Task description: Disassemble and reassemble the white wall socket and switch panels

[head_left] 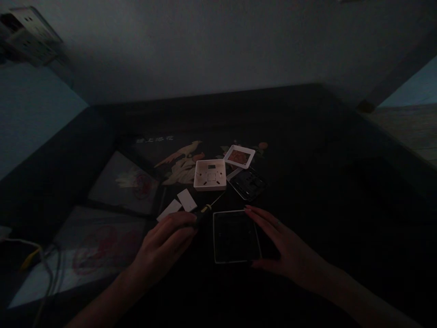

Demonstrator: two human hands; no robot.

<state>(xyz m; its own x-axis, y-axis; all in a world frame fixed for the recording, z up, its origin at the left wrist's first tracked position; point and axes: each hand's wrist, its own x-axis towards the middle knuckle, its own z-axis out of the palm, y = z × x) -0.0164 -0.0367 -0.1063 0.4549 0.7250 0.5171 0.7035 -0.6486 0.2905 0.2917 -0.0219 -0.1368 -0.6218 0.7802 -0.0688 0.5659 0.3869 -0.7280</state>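
My left hand (167, 237) is closed round the dark handle of a screwdriver (205, 210), whose thin shaft points up and to the right. A square switch panel (236, 237) with a black inside and thin white rim lies on the table in front of me. My right hand (287, 248) grips this panel at its right side, fingers at the upper corner and thumb near the lower one. Two white rectangular covers (187, 200) lie just beyond my left hand. Dim light hides the panel's inner detail.
Beyond the panel stand an open white mounting box (210, 176), a black switch back plate (248, 186) and a white square frame (245, 149). The dark table (307, 150) meets a wall behind. Sockets (34, 34) and a cable (43, 255) are at the left.
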